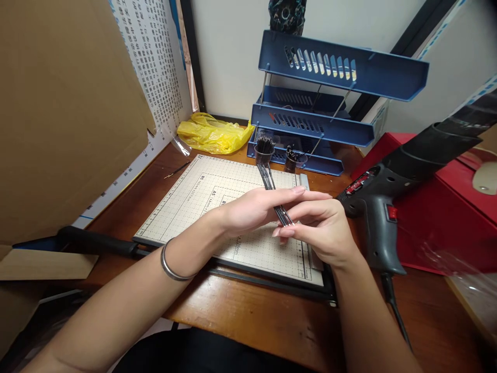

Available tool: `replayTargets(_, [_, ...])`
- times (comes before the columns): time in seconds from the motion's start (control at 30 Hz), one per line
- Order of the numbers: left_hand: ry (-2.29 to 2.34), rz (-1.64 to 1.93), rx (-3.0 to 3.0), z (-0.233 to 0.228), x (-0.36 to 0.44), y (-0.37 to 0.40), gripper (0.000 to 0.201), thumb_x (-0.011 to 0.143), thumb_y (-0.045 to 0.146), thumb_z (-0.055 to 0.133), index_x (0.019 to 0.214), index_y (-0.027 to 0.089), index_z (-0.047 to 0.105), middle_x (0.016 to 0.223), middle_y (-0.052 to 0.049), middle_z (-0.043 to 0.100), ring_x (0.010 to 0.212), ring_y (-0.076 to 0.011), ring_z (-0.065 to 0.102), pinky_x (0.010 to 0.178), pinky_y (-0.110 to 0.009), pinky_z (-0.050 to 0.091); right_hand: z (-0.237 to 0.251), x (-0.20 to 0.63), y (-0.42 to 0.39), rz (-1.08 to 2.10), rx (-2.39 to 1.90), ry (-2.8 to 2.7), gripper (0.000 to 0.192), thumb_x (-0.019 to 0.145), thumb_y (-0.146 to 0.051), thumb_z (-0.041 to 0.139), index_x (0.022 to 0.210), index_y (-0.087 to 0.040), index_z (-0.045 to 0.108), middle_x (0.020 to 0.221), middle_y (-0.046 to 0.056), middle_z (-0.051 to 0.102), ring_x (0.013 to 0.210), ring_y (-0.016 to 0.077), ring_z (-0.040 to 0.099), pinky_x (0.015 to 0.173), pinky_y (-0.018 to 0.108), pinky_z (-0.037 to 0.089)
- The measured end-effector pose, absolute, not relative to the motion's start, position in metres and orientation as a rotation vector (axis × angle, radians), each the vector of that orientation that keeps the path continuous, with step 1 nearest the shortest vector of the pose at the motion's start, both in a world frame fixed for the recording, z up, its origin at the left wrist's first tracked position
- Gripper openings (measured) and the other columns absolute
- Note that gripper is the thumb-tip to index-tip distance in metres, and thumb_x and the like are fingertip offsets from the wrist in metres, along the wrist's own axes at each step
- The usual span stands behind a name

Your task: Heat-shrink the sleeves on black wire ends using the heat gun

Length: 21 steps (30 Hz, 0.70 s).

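Note:
A small bundle of thin black rods with shiny lower ends slants between my hands, over a paper trimmer with a cream gridded board. My left hand is closed around the middle of the bundle, thumb on top; its other fingers are mostly hidden. With thumb and fingers, my right hand pinches the bundle's lower end. Just behind the rods stand two small clear cups, the left cup packed with similar black rods and the right cup holding fewer. What the rods are exactly, I cannot make out.
Behind the cups rises a blue tiered tray rack, with a yellow plastic bag to its left. A heat gun stands at the right before a red box. The trimmer's black handle sticks out left, near cardboard.

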<state>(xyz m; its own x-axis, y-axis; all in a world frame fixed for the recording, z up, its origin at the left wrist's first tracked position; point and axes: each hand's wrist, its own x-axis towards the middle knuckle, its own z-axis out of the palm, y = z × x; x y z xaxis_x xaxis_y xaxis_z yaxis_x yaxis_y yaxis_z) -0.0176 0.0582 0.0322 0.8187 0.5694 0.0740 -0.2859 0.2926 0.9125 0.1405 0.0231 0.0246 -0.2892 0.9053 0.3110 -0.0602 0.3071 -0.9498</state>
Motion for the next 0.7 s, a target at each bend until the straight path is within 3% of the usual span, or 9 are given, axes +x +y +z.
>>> replayTargets(0.13, [0.23, 0.566, 1.144, 0.0317, -0.0175, 0.0582, 0.047, 0.103, 0.047, 0.048, 0.128, 0.015, 0.071, 0.125, -0.013, 0.073, 0.12, -0.0252, 0.063, 0.109, -0.038, 0.039, 0.024, 0.1414, 0.0235, 1.177, -0.779, -1.547, 0.015, 0.06, -0.027, 0.095, 0.066, -0.024, 0.082, 0.056, 0.002, 0.072, 0.049, 0.0145, 0.065, 0.048, 0.025, 0.051])
replayTargets(0.4, [0.258, 0.565, 1.139, 0.0352, -0.0173, 0.0555, 0.053, 0.105, 0.05, 0.042, 0.131, 0.013, 0.07, 0.129, -0.013, 0.072, 0.126, -0.0251, 0.061, 0.112, -0.036, 0.038, 0.0223, 0.1401, 0.0238, 1.169, -0.825, -1.536, 0.02, 0.056, -0.033, 0.097, 0.066, -0.023, 0.082, 0.055, 0.001, 0.071, 0.048, 0.0141, 0.062, 0.047, 0.026, 0.05])
replayTargets(0.57, [0.344, 0.583, 1.101, 0.0357, -0.0169, 0.0545, 0.061, 0.107, 0.054, 0.033, 0.129, 0.013, 0.071, 0.125, -0.014, 0.072, 0.113, -0.0247, 0.065, 0.102, -0.036, 0.045, 0.0214, 0.1406, 0.0235, 1.189, -0.841, -1.54, 0.019, 0.058, -0.03, 0.096, 0.066, -0.022, 0.081, 0.054, 0.002, 0.071, 0.046, 0.014, 0.062, 0.046, 0.025, 0.051])
replayTargets(0.7, [0.4, 0.609, 1.071, 0.0378, -0.0174, 0.0542, 0.064, 0.105, 0.059, 0.035, 0.129, 0.012, 0.071, 0.127, -0.016, 0.071, 0.1, -0.0231, 0.068, 0.084, -0.031, 0.049, 0.0211, 0.1402, 0.0236, 1.221, -0.853, -1.542, 0.015, 0.066, -0.029, 0.092, 0.069, -0.02, 0.081, 0.054, 0.002, 0.071, 0.044, 0.0141, 0.063, 0.043, 0.024, 0.051])
